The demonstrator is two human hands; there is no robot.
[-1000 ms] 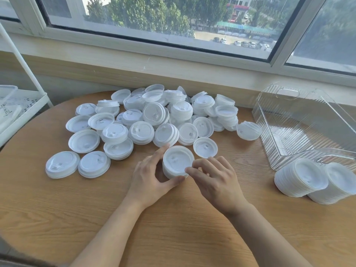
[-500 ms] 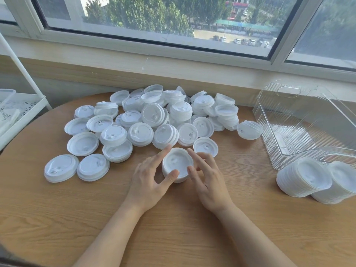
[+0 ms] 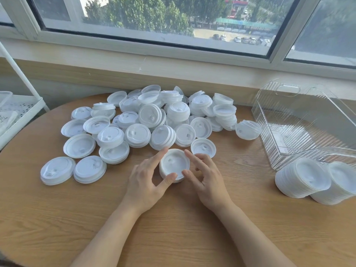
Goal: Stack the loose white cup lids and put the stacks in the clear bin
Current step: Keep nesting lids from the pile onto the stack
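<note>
Far left there's a white rack [image 3: 23, 112] with a perforated shelf, just off the edge of the round wooden desk [image 3: 57, 218]. On the desk, the big pile of loose lids [image 3: 150, 116] spreads across the back, some flat and single, some already nested a few deep. Just in front of the pile sits a short stack [image 3: 174, 165], and both hands are on it. The left hand [image 3: 146, 182] has its index finger stretched along the stack's left rim and its thumb pressed to the near edge, so it's lightly pinching it. The right hand [image 3: 206, 180] does the same from the other side, thumb at the near rim, though its other fingers look more hovering than touching, hard to say. On the right, the clear bin [image 3: 269, 116] stands by the window, and two tall finished stacks [image 3: 300, 178] lie tipped on the desk against its front corner.
</note>
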